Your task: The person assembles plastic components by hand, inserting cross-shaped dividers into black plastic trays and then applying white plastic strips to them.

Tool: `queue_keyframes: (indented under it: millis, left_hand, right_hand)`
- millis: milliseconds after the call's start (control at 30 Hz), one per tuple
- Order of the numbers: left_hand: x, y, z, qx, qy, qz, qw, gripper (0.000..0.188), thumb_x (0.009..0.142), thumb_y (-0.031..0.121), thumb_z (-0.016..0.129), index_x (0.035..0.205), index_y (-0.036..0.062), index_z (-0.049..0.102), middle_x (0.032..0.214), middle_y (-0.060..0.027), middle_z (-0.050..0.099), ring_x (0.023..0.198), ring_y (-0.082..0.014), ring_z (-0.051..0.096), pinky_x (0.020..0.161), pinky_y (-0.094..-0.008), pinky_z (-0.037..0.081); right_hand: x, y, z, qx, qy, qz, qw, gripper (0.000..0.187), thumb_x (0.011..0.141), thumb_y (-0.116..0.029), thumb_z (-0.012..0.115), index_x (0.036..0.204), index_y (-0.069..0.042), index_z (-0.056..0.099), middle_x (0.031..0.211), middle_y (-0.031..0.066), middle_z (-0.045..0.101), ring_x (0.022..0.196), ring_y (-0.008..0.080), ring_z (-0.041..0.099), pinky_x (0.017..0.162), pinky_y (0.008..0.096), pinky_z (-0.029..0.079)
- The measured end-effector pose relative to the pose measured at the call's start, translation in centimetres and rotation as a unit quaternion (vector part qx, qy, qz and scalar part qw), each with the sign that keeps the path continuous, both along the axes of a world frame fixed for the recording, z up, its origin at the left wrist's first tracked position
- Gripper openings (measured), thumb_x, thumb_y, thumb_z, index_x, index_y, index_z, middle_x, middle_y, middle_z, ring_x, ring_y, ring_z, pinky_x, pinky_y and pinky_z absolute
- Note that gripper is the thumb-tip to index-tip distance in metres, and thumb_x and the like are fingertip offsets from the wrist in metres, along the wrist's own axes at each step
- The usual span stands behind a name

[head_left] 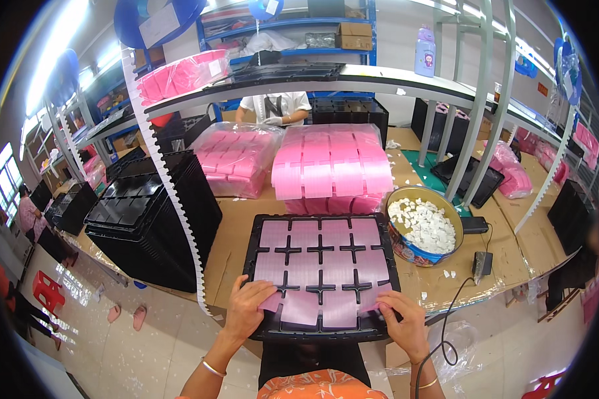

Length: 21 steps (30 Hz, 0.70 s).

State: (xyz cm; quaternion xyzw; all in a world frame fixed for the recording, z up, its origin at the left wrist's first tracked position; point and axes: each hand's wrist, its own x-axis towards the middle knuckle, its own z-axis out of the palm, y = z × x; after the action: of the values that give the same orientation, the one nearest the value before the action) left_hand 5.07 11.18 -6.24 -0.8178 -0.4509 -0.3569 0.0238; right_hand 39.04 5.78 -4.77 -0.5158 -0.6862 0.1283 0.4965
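Observation:
A pink sheet [302,271] with cross-shaped openings lies over a black compartment tray [353,334] in front of me. The tray's dark ridges show through the openings. My left hand [249,309] is closed on the sheet's near left corner, which is lifted a little above the tray. With thumb and fingers, my right hand [404,322] pinches the near right corner. Between the hands, the sheet's middle strips hang toward the tray's near edge. Directly behind the tray stands a stack of similar pink sheets [331,163], its top ones curving down toward me.
A round tin [426,256] of white scraps sits right of the tray. Tall stacked black trays [160,219] stand left, near a notched white strip [173,199]. Bagged pink sheets [233,159] lie behind. A cable [444,326] hangs at right. A co-worker [273,108] is opposite, beneath a shelf [373,74].

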Motion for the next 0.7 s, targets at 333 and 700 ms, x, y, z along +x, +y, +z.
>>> queue_keyframes:
  millis: [333, 700]
  left_hand:
    - [-3.3, -3.1, 5.7, -0.247, 0.089, -0.054, 0.963, 0.055, 0.072, -0.009, 0.056, 0.12, 0.0152, 0.069, 0.128, -0.006, 0.064, 0.131, -0.0271, 0.052, 0.114, -0.0638, 0.018]
    - [2.3, 13.4, 0.6, -0.192, 0.163, 0.037, 0.967, 0.068, 0.102, 0.047, 0.039, 0.149, -0.0012, 0.031, 0.158, -0.022, 0.026, 0.147, -0.0342, 0.026, 0.117, -0.0584, 0.011]
  right_hand:
    - [2.8, 0.5, 2.5, -0.016, -0.075, 0.019, 0.997, 0.028, 0.085, -0.022, 0.069, 0.107, -0.004, 0.069, 0.118, 0.0157, 0.065, 0.109, 0.0339, 0.062, 0.091, 0.0415, 0.049]
    - [-0.3, 17.4, -3.8, 0.001, -0.363, 0.055, 0.93, 0.059, 0.103, -0.036, 0.04, 0.139, 0.011, 0.04, 0.143, 0.0293, 0.044, 0.135, 0.0404, 0.041, 0.113, 0.0448, 0.032]
